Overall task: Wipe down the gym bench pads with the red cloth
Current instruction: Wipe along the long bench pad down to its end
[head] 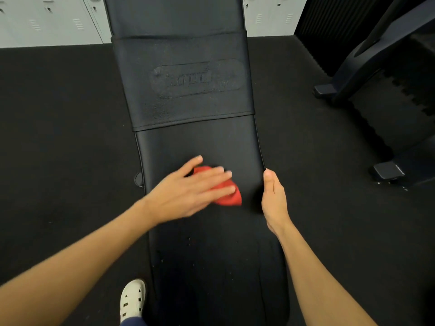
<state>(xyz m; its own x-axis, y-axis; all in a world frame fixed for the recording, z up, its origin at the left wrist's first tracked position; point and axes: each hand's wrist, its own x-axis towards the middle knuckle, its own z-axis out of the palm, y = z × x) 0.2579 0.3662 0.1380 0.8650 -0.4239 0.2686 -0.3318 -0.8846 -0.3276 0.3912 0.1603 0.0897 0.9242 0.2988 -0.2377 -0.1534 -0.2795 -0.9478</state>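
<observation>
Red crumpled cloth (229, 196), seemingly soft, light and apt to bunch, lies mid-pad on the black vinyl bench (200, 142). The left grip (188, 191) presses it flat-fingered, and the right grip (274, 198) clasps the pad's edge.

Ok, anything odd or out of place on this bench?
Nothing damaged or askew. The black vinyl bench pad lies straight; only faint pale specks dot its near end, this side of the crumpled red cloth under the left hand.

Left hand (188, 191) flat, right hand (274, 198) curled.
</observation>
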